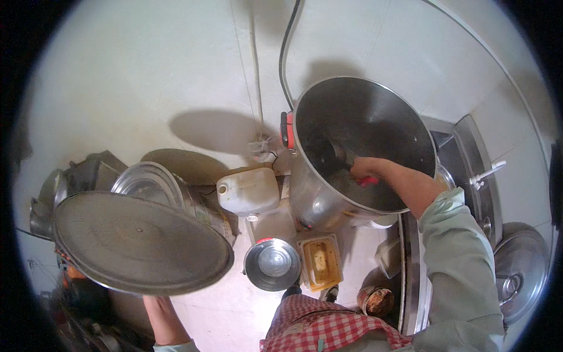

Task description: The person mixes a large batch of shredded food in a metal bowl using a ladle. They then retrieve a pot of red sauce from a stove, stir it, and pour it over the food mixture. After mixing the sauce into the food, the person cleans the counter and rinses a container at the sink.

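My right hand (367,169) is inside a large stainless steel pot (316,193), its fingers closed round the handle of a dark ladle or scoop (323,154). Something red shows just under the fingers. The pot's contents are too dark to make out. On the left, a big round metal lid (143,242) is held up, tilted, over my left forearm. The fingers of my left hand are hidden beneath the lid; only the wrist and forearm show. A red and black handle (287,130) sits on the pot's left side.
Before me on the floor are a metal bucket (272,265) and a stained plastic tub (322,262). A white jerrycan (248,190) stands left of the pot. At right are a steel sink unit (477,145), a white tap (487,174) and another lid (523,268).
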### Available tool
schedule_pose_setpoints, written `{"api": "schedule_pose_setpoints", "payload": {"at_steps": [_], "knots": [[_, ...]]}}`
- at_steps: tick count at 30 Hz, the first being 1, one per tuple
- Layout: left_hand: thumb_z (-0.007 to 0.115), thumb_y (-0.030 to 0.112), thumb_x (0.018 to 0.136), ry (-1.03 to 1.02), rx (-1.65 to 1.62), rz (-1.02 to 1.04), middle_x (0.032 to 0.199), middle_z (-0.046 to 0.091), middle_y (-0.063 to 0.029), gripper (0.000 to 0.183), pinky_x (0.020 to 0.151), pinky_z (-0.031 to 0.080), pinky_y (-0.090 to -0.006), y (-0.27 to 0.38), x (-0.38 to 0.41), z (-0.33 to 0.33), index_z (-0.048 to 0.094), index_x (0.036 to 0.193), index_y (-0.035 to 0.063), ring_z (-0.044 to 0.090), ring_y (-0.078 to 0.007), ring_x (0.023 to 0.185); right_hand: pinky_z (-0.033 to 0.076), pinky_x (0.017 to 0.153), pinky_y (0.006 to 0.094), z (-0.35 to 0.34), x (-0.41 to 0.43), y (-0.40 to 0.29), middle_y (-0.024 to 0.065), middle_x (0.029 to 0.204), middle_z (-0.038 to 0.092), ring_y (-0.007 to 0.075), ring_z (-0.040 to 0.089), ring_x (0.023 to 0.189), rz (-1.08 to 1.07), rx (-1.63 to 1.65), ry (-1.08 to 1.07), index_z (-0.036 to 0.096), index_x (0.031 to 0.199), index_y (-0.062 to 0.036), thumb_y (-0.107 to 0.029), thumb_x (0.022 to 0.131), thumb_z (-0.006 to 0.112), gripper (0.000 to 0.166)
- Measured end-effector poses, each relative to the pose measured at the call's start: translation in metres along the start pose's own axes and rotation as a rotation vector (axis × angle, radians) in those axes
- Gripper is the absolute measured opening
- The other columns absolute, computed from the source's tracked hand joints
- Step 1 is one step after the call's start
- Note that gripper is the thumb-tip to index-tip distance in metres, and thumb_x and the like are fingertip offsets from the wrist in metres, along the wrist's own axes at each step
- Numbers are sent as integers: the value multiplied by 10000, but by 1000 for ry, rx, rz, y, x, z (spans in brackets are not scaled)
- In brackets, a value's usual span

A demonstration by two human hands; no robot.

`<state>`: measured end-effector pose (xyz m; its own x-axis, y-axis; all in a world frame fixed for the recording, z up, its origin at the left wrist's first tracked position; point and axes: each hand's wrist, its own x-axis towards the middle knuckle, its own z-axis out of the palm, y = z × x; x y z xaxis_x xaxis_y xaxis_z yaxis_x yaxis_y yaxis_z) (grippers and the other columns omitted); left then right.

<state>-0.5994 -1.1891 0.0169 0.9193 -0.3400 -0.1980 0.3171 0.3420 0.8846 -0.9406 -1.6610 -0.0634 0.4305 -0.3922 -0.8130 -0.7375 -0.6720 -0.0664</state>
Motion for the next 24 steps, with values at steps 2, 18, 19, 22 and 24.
{"api": "schedule_pose_setpoints", "payload": {"at_steps": [2, 18, 19, 22, 24], "knots": [[532, 288, 958, 3, -3, 0, 1326, 496, -160, 508, 1009, 431, -392, -1, -7, -5, 414, 1369, 13, 509, -263, 1193, 475, 462, 308, 14, 11, 7, 66, 627, 587, 171, 562, 519, 96, 717, 90, 610, 732, -6, -85, 846, 612, 138], [504, 311, 973, -131, 8, 88, 1351, 472, -167, 523, 1036, 404, -385, 22, -23, 30, 401, 1373, -9, 484, -269, 1213, 286, 328, 174, 55, -266, 4, -36, 671, 465, 13, 385, 452, -382, 1808, 6, 526, 950, 16, -127, 944, 531, 143], [502, 313, 974, -144, 12, 102, 1353, 470, -167, 524, 1038, 403, -384, 23, -21, 36, 401, 1373, -11, 482, -270, 1215, 283, 325, 174, 61, -280, 4, -34, 673, 467, 14, 387, 451, -406, 1841, 48, 525, 956, 19, -124, 945, 528, 144], [497, 317, 976, -185, 28, 124, 1358, 466, -169, 527, 1043, 398, -383, 23, -17, 53, 398, 1373, -15, 477, -271, 1219, 275, 314, 169, 84, -324, 10, -26, 680, 477, 16, 387, 446, -511, 1988, 110, 526, 981, 27, -118, 950, 521, 148], [493, 320, 978, -210, 44, 135, 1361, 463, -169, 529, 1046, 394, -382, 24, -10, 67, 397, 1374, -18, 474, -271, 1221, 258, 300, 160, 103, -359, 11, -30, 682, 489, 1, 372, 439, -502, 1955, 299, 536, 1018, 20, -134, 944, 547, 171]]}}
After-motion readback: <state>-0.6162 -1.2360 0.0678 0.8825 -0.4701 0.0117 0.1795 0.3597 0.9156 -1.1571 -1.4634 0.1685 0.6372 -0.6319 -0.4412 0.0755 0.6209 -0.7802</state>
